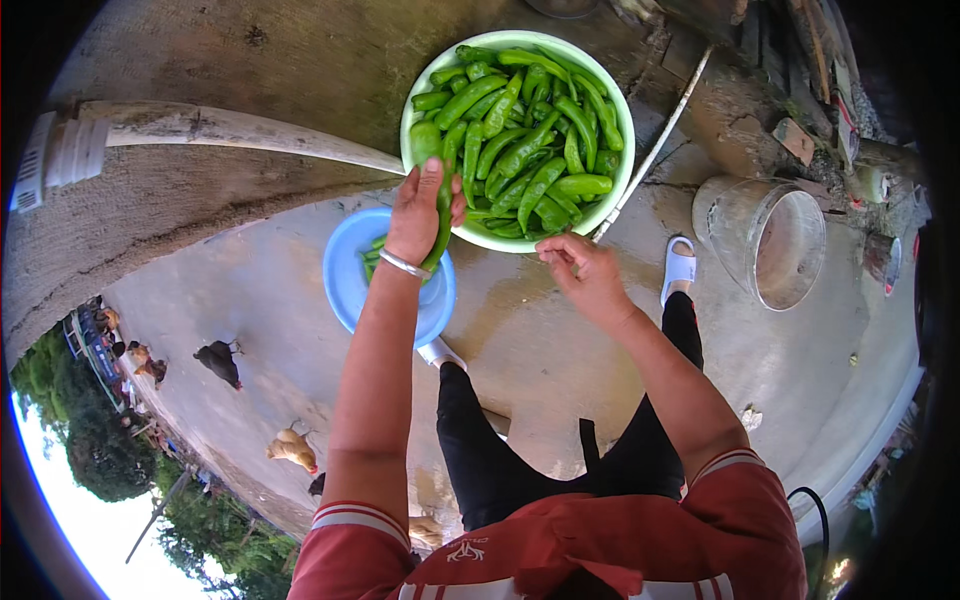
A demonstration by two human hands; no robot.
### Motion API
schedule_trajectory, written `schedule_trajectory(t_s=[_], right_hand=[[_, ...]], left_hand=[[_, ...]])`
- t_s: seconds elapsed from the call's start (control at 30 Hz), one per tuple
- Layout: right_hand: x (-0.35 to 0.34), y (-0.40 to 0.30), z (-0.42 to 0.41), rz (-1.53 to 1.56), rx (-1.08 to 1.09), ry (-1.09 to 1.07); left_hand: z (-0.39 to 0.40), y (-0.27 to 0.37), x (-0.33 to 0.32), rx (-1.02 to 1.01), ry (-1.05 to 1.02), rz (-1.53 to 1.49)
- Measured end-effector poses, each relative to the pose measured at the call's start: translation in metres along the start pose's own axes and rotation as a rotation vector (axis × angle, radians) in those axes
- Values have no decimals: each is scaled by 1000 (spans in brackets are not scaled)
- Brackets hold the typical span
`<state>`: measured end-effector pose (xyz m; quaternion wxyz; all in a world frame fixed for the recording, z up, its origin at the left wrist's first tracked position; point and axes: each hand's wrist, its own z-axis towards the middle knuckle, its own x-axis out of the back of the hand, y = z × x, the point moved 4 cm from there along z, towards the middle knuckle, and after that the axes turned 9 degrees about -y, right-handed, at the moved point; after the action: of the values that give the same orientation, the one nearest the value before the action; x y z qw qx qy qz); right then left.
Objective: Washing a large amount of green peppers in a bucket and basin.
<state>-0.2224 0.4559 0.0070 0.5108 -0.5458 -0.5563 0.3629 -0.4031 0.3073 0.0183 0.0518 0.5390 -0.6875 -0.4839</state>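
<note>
My left hand (421, 214), with a silver bangle at the wrist, grips long green peppers (441, 236) over the near left rim of a pale green tub. One pepper lies along the palm and points down past the wrist; a thicker one (425, 142) juts out beyond the thumb. Many more green peppers (517, 154) fill the tub (628, 150). By the tub's near rim is my right hand (589, 270), its fingers curled and fingertips pinched together, with nothing visible in them. Partly under my left forearm, a blue basin (341, 289) holds some green pieces (371, 259).
A clear plastic bucket (787, 247) lies tipped to the right. A pale pipe (660, 139) runs beside the tub, and another (247, 131) crosses the left. Chickens, one black (219, 362) and one tan (292, 448), stand on the concrete. Wood and rubble (795, 139) lie at upper right.
</note>
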Motion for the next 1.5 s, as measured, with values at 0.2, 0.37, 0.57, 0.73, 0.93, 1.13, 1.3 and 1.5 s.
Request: schedule_trajectory(t_s=[0.2,0.37,0.57,0.73,0.93,1.13,1.3,1.5], right_hand=[[-14,14,-15,24,-34,-52],[-18,5,-23,25,-18,-80],[-2,10,-38,45,-79,-108],[-3,11,-28,302,-242,-162],[-28,-40,14,375,-155,36],[-48,-27,30,352,-404,55],[8,-48,39,-304,23,51],[25,-45,74,-745,182,4]], left_hand=[[44,-11,-34,-164,175,1035],[69,-9,-60,-182,144,1589],[21,7,-39,352,-89,615],[-19,-12,-36,253,-89,127],[-77,-32,-55,380,-122,274],[-161,-54,-12,252,93,152],[-203,-82,159,145,577,294],[-203,-111,359,267,965,967]])
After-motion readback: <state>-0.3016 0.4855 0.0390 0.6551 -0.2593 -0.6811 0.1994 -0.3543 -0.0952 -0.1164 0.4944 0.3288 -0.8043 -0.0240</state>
